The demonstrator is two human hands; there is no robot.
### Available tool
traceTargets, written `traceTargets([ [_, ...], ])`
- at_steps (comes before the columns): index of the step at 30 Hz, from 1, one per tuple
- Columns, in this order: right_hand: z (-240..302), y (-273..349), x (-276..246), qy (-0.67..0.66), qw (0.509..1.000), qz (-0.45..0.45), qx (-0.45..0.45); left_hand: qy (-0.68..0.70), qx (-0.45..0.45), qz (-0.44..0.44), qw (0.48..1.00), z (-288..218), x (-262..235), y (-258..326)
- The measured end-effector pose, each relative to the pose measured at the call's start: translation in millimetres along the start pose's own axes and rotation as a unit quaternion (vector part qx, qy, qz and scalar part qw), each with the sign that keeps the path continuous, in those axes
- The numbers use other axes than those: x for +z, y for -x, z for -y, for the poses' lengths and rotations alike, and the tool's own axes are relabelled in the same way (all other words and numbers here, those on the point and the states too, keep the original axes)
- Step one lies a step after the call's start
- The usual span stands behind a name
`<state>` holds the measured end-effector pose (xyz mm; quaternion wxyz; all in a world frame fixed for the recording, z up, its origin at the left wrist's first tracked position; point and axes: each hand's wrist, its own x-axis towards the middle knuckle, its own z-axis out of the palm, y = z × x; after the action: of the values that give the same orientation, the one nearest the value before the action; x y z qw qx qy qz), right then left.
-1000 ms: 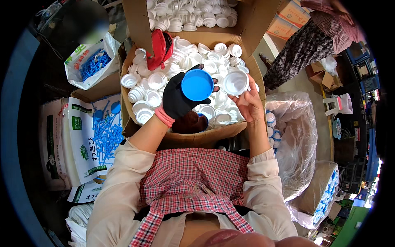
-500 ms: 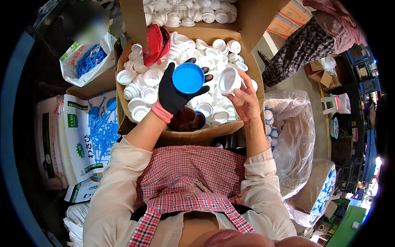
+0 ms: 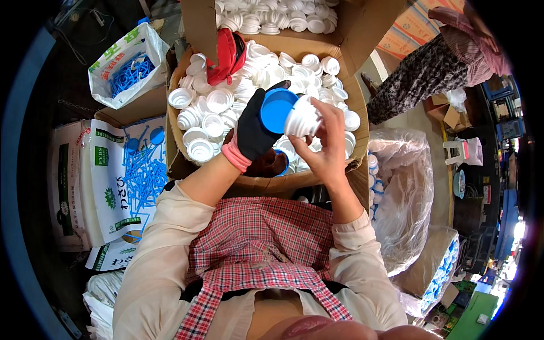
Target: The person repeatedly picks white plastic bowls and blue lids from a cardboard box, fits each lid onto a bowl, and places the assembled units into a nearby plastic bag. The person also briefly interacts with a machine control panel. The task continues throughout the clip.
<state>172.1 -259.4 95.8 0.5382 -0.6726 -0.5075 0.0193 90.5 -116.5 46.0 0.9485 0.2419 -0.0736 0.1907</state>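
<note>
My left hand [image 3: 254, 129], in a black glove with a pink cuff, grips a round blue plastic cap [image 3: 277, 111] whose hollow side faces me. In the bare fingers of my right hand [image 3: 328, 136] is a white ribbed plastic piece [image 3: 304, 118], tilted and overlapping the cap's right edge; whether the two touch I cannot tell. Below them stands a cardboard box [image 3: 255, 185] heaped with similar white pieces [image 3: 219, 101]. A red pouch [image 3: 226, 55] lies on the heap. Behind my left wrist, a dark brown item [image 3: 263, 165] sits by another blue rim, partly hidden.
A second box of white pieces [image 3: 272, 21] stands beyond. At left are a bag of blue sticks [image 3: 131, 75] and a carton with long blue plastic parts [image 3: 144, 173]. Clear plastic bags [image 3: 403, 198] hold blue-and-white pieces at right. Another person [image 3: 422, 73] stands at far right.
My right hand has brought the white piece left and turned it, against or over the cap's edge. The blue cap has shifted slightly right and tilted.
</note>
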Motion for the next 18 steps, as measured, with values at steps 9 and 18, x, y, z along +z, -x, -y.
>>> traceTargets([
  [9,-4,3,12,0.097,0.995,0.011,0.001,-0.476,0.158,0.035,0.865,10,-2,5],
  [18,-1,4,10,0.106,0.994,0.011,0.012,-0.49,0.168,0.048,0.854,7,6,5],
])
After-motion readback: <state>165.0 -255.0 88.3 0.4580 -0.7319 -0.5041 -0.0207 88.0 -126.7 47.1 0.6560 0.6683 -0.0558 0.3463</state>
